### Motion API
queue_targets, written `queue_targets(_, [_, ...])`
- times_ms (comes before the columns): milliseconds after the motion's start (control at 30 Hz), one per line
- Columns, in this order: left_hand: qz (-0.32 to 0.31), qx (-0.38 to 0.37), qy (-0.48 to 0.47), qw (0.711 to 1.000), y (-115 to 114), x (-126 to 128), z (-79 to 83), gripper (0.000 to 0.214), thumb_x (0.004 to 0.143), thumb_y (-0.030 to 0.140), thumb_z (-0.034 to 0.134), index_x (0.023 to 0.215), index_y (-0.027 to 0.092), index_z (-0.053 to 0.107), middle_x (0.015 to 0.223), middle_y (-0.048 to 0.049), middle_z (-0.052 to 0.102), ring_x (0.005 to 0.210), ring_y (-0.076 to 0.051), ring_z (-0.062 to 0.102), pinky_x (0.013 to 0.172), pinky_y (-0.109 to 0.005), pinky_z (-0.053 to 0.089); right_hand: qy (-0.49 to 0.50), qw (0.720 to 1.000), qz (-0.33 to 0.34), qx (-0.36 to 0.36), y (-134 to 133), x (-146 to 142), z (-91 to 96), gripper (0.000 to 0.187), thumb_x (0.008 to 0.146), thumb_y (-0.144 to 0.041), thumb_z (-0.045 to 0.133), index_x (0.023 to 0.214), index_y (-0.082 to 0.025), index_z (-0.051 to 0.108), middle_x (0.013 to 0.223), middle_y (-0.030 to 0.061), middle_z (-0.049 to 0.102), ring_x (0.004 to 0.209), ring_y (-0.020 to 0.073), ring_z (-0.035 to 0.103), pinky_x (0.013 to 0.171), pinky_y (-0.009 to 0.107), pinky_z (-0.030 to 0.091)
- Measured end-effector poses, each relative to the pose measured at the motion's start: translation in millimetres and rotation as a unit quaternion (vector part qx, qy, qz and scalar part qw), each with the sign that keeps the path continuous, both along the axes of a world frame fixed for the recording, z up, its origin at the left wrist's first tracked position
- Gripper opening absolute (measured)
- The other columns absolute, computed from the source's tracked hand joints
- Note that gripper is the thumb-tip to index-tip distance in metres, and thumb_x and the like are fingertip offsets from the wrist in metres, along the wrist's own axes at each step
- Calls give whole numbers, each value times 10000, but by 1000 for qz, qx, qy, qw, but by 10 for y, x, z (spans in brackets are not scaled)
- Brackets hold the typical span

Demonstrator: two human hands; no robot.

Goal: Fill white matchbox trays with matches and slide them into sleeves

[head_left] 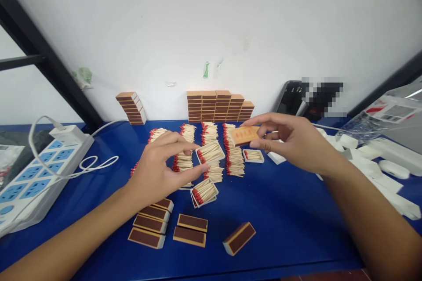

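Between thumb and forefinger, my left hand point(168, 162) grips a white matchbox tray point(210, 153) filled with red-tipped matches. My right hand point(293, 140) pinches an orange matchbox sleeve point(244, 135) by its right end, a short way right of that tray. Below the left hand, a filled tray point(204, 192) rests on another one. Rows of loose matches point(234, 153) lie behind and under the hands. A further tray with matches point(253, 156) lies below the right hand. Matchboxes point(150, 224) with brown striker sides are at the front left, partly behind my left forearm.
Stacked matchboxes point(216, 107) stand against the wall, with a smaller leaning stack point(132, 107) to their left. A power strip point(42, 171) with a white cable sits at left. White objects point(379, 167) and a plastic bag point(389, 109) crowd the right. One matchbox point(239, 238) lies near the front edge.
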State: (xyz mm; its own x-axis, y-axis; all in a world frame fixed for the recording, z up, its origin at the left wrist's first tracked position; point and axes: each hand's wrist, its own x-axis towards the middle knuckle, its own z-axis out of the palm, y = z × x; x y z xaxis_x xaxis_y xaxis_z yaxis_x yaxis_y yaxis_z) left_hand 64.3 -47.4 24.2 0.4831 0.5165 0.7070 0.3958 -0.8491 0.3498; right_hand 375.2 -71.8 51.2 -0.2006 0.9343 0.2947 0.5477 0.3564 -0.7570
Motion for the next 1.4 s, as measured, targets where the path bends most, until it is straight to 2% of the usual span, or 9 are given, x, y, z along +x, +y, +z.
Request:
queue_targets(67, [1, -9, 8, 1000, -14, 8, -1, 276, 844, 358, 875, 1046, 192, 788, 841, -16, 684, 798, -171, 612, 767, -352, 504, -31, 997, -59, 37, 57, 118, 9, 464, 837, -589, 814, 1165, -263, 776, 823, 35, 716, 719, 201, 651, 648, 364, 556])
queue_targets(133, [-13, -30, 37, 999, -29, 32, 3, 316, 839, 419, 874, 1068, 213, 802, 921, -36, 689, 861, -188, 622, 794, -362, 514, -60, 988, -118, 78, 138, 244, -18, 475, 837, -613, 801, 1160, -266, 779, 999, 80, 769, 842, 251, 695, 752, 425, 589])
queue_targets(233, [-49, -68, 104, 991, -40, 98, 19, 315, 843, 468, 860, 1072, 255, 819, 1031, -57, 681, 955, -216, 626, 868, -397, 528, -85, 980, -151, 97, 292, 434, -118, 489, 846, -603, 786, 1195, -261, 773, 1237, 113, 768, 1022, 321, 715, 868, 493, 606])
queue_targets(367, [-72, -101, 159, 979, -51, 232, 63, 327, 836, 489, 858, 1076, 270, 822, 1066, -66, 658, 1014, -245, 614, 910, -435, 530, -83, 985, -141, 55, 476, 641, -283, 525, 822, -592, 790, 1203, -230, 773, 1244, 128, 778, 1117, 358, 711, 931, 530, 596])
queue_targets(533, [-102, -131, 209, 964, -100, 415, 88, 295, 778, 469, 908, 958, 251, 824, 1068, -65, 644, 1040, -262, 604, 906, -434, 516, -107, 987, -117, 3, 563, 759, -397, 491, 790, -574, 810, 1141, -232, 789, 1210, 115, 785, 1145, 360, 704, 949, 530, 574])
queue_targets(800, [-101, -117, 269, 951, -117, 552, 13, 363, 706, 481, 951, 915, 212, 827, 1040, -81, 650, 1080, -303, 578, 964, -493, 485, -119, 990, -66, 17, 577, 681, -465, 667, 772, -512, 849, 1362, -244, 688, 1430, 110, 691, 1272, 346, 649, 1047, 508, 532])
queue_targets(1000, [-110, -135, 248, 953, -109, 537, -5, 481, 701, 484, 954, 1075, 215, 813, 1079, -87, 666, 1112, -310, 589, 953, -480, 509, -125, 991, -39, -9, 619, 589, -485, 569, 767, -435, 850, 1278, -227, 714, 1305, 90, 761, 1182, 340, 704, 1058, 459, 526])
queue_targets(1133, [-119, -138, 186, 966, -70, 457, 42, 401, 799, 441, 900, 1133, 244, 795, 1091, -68, 680, 1077, -264, 614, 927, -431, 526, -149, 988, -44, -14, 659, 576, -488, 462, 777, -416, 834, 1187, -230, 728, 1160, 71, 804, 1054, 328, 737, 951, 439, 546])
queue_targets(1400, [-89, -94, 107, 986, -20, 159, 157, 257, 888, 365, 834, 1117, 258, 789, 1028, -45, 735, 1006, -222, 640, 902, -406, 545, -132, 990, -53, -15, 642, 572, -386, 370, 821, -485, 799, 1069, -217, 738, 1100, 84, 807, 1001, 327, 724, 880, 422, 529])
